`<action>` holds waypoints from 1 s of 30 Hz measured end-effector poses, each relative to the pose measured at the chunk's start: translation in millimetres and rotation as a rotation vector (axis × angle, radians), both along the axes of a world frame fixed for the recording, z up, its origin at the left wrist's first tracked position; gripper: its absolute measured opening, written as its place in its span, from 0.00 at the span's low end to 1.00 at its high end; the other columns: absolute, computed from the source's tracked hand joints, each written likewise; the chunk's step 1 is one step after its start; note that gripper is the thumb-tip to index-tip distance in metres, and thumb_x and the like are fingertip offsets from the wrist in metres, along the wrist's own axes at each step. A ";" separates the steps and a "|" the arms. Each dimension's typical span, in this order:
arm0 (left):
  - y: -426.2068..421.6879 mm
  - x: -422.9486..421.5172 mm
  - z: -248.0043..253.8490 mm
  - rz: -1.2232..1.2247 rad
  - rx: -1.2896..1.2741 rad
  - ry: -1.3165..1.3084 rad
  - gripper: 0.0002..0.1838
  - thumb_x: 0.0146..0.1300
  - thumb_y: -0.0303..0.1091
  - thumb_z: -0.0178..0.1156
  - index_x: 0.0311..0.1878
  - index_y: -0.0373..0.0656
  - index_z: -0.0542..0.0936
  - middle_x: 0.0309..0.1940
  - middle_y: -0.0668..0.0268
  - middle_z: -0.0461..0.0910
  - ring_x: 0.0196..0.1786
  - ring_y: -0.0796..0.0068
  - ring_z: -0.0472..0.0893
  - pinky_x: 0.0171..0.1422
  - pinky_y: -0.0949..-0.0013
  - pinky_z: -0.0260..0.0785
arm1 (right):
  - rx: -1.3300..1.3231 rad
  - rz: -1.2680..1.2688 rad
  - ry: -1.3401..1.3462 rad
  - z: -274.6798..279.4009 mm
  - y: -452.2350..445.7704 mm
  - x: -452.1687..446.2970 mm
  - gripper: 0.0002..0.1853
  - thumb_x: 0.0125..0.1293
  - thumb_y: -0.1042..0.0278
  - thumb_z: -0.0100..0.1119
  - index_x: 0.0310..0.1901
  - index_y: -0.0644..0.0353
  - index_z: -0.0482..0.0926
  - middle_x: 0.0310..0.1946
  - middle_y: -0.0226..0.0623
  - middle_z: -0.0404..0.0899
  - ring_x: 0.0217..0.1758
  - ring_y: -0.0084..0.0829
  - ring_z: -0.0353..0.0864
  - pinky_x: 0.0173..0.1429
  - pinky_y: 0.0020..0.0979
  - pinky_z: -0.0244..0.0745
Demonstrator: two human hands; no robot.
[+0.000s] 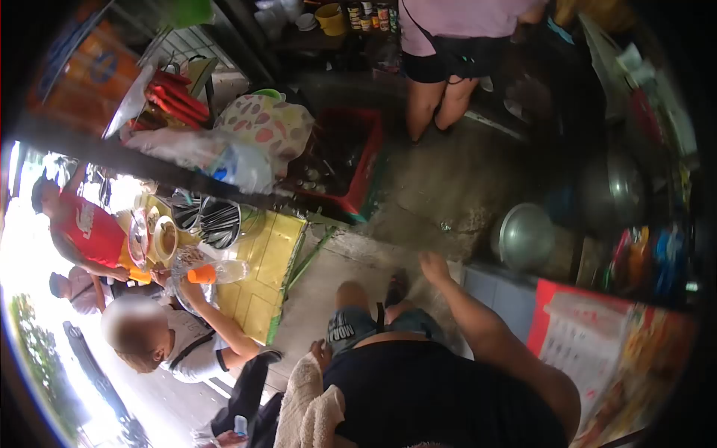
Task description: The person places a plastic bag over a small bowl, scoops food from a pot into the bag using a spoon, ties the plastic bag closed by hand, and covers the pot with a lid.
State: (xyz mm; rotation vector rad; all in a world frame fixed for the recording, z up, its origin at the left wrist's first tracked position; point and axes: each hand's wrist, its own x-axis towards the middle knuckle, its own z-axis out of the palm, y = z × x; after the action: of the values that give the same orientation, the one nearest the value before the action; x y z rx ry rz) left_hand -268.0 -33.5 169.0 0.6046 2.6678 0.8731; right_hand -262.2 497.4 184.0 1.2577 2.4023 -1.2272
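My left hand [320, 353] hangs beside the leg of my denim shorts [341, 328], just past the end of a beige towel [302, 388] that lies over my left side. Its fingers are small and dark in view, so their grip cannot be made out. Stretched out ahead, my right hand [432, 267] is over the walkway, slightly blurred, with its fingers loosely apart and nothing seen in them. Close to it is the edge of a grey-blue surface [489, 295]. A large metal basin [525, 236] stands farther to the right.
A yellow table [287, 237] at left carries bowls, a cutlery container [220, 222] and an orange cup [202, 275]. Several people stand around it. Ahead are a red crate [364, 160] and a person in a pink top [463, 26]. A red-and-white calendar [571, 336] is at right.
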 end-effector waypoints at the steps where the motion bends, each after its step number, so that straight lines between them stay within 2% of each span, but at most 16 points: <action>1: 23.0 -18.1 4.9 -0.004 0.020 -0.024 0.20 0.67 0.36 0.63 0.58 0.38 0.79 0.44 0.46 0.80 0.46 0.48 0.81 0.46 0.52 0.75 | 0.014 0.003 0.244 3.7 27.2 -35.9 0.20 0.71 0.52 0.57 0.52 0.60 0.83 0.49 0.52 0.82 0.56 0.55 0.79 0.62 0.47 0.73; 3: 81.6 -61.1 10.8 -0.010 0.059 -0.062 0.20 0.67 0.39 0.63 0.59 0.39 0.79 0.47 0.44 0.81 0.49 0.44 0.81 0.51 0.51 0.75 | 0.100 0.052 0.448 54.7 91.5 -125.6 0.18 0.70 0.58 0.61 0.55 0.60 0.82 0.51 0.50 0.82 0.59 0.51 0.79 0.62 0.43 0.74; 4: 134.1 -83.4 67.8 0.064 -0.053 -0.228 0.21 0.68 0.42 0.61 0.60 0.42 0.78 0.52 0.43 0.81 0.55 0.42 0.81 0.59 0.50 0.73 | 0.049 0.043 0.588 78.1 126.1 -171.4 0.19 0.70 0.59 0.61 0.57 0.61 0.81 0.53 0.50 0.82 0.59 0.48 0.80 0.63 0.41 0.74; 6: 241.2 -140.2 174.5 0.080 -0.188 -0.363 0.20 0.69 0.40 0.60 0.62 0.44 0.78 0.54 0.45 0.80 0.58 0.44 0.80 0.61 0.50 0.73 | 0.011 0.052 0.773 135.4 192.9 -259.7 0.22 0.71 0.60 0.61 0.61 0.63 0.78 0.55 0.46 0.83 0.57 0.40 0.83 0.62 0.37 0.76; 9: 313.4 -202.9 164.8 -0.096 -0.025 -0.420 0.21 0.69 0.38 0.59 0.63 0.44 0.77 0.58 0.47 0.79 0.61 0.46 0.79 0.62 0.50 0.73 | -0.030 0.135 0.809 176.7 288.9 -371.7 0.35 0.71 0.57 0.63 0.74 0.60 0.63 0.65 0.49 0.76 0.55 0.35 0.84 0.59 0.36 0.78; 10: 337.3 -218.1 154.6 -0.140 0.004 -0.456 0.21 0.69 0.38 0.60 0.63 0.44 0.77 0.59 0.48 0.78 0.61 0.46 0.79 0.63 0.50 0.73 | -0.025 0.167 0.628 242.5 302.4 -385.9 0.37 0.71 0.55 0.64 0.76 0.60 0.61 0.67 0.51 0.75 0.56 0.37 0.84 0.59 0.37 0.78; 13: 433.5 -281.3 162.7 -0.192 -0.024 -0.475 0.22 0.67 0.38 0.62 0.63 0.42 0.77 0.60 0.48 0.78 0.62 0.44 0.78 0.66 0.52 0.71 | -0.061 0.230 0.763 241.4 367.9 -453.5 0.38 0.70 0.66 0.66 0.77 0.59 0.58 0.71 0.53 0.69 0.68 0.43 0.77 0.68 0.39 0.75; 15: 492.9 -329.1 211.9 -0.165 0.190 -0.467 0.24 0.65 0.39 0.64 0.62 0.41 0.77 0.60 0.49 0.77 0.65 0.42 0.75 0.67 0.49 0.69 | -0.302 0.186 0.708 238.4 391.4 -471.9 0.38 0.72 0.67 0.64 0.78 0.63 0.55 0.76 0.53 0.60 0.75 0.40 0.68 0.73 0.38 0.69; 17: 523.0 -380.4 211.5 -0.136 0.139 0.060 0.24 0.63 0.37 0.65 0.61 0.40 0.77 0.60 0.47 0.76 0.66 0.41 0.73 0.68 0.46 0.68 | -0.322 0.178 0.687 220.7 413.9 -478.4 0.37 0.74 0.66 0.60 0.79 0.62 0.53 0.78 0.47 0.58 0.78 0.40 0.64 0.78 0.38 0.62; 20: 561.6 -523.3 265.9 0.150 0.114 0.201 0.24 0.62 0.35 0.65 0.61 0.38 0.76 0.63 0.42 0.72 0.70 0.39 0.68 0.73 0.46 0.63 | -0.115 0.386 0.560 201.6 436.2 -466.0 0.38 0.76 0.65 0.57 0.80 0.63 0.49 0.80 0.45 0.53 0.81 0.41 0.57 0.81 0.38 0.56; 21: 567.8 -571.5 281.2 0.324 0.145 0.320 0.25 0.62 0.34 0.65 0.61 0.38 0.75 0.63 0.40 0.71 0.72 0.39 0.67 0.74 0.47 0.62 | -0.260 0.414 0.630 241.9 423.4 -463.8 0.39 0.76 0.66 0.56 0.80 0.61 0.46 0.82 0.45 0.48 0.83 0.41 0.54 0.82 0.40 0.53; 23: 560.8 -682.4 277.0 0.488 0.073 0.577 0.30 0.61 0.34 0.66 0.66 0.38 0.72 0.66 0.41 0.69 0.73 0.39 0.65 0.74 0.49 0.62 | -0.454 0.341 0.684 211.1 432.8 -455.0 0.40 0.77 0.68 0.54 0.81 0.59 0.41 0.83 0.46 0.45 0.85 0.42 0.48 0.83 0.40 0.48; 24: 553.9 -731.4 279.4 0.564 0.066 0.688 0.33 0.61 0.36 0.66 0.69 0.37 0.69 0.68 0.41 0.68 0.73 0.40 0.65 0.75 0.49 0.61 | -0.309 0.373 0.519 219.5 434.5 -451.4 0.40 0.78 0.66 0.53 0.81 0.59 0.40 0.82 0.48 0.46 0.85 0.43 0.47 0.84 0.40 0.46; 25: 551.4 -775.6 283.4 0.633 0.065 0.798 0.37 0.62 0.39 0.66 0.72 0.37 0.66 0.70 0.42 0.67 0.74 0.41 0.65 0.76 0.50 0.61 | -0.287 0.386 0.509 220.9 436.8 -448.0 0.42 0.75 0.74 0.55 0.82 0.58 0.41 0.84 0.42 0.43 0.85 0.38 0.50 0.82 0.37 0.52; 27: 538.2 -840.7 298.0 0.717 -0.136 0.665 0.41 0.64 0.43 0.65 0.75 0.35 0.61 0.72 0.42 0.65 0.75 0.41 0.65 0.77 0.51 0.60 | -0.204 0.530 0.499 189.7 460.9 -433.0 0.42 0.74 0.76 0.55 0.82 0.58 0.41 0.83 0.45 0.44 0.85 0.39 0.50 0.82 0.39 0.52; 30: 510.0 -917.6 293.5 0.784 -0.440 0.365 0.45 0.70 0.53 0.58 0.79 0.33 0.54 0.77 0.42 0.59 0.80 0.45 0.58 0.83 0.49 0.50 | -0.557 0.367 0.432 217.1 463.5 -437.4 0.45 0.71 0.73 0.59 0.82 0.58 0.41 0.82 0.49 0.47 0.84 0.43 0.50 0.81 0.41 0.52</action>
State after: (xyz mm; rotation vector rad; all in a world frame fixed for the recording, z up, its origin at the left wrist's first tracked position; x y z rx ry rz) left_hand -1185.6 476.5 462.5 -0.4681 3.3198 0.2912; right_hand -699.7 960.9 401.0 0.4031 2.1439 -1.9895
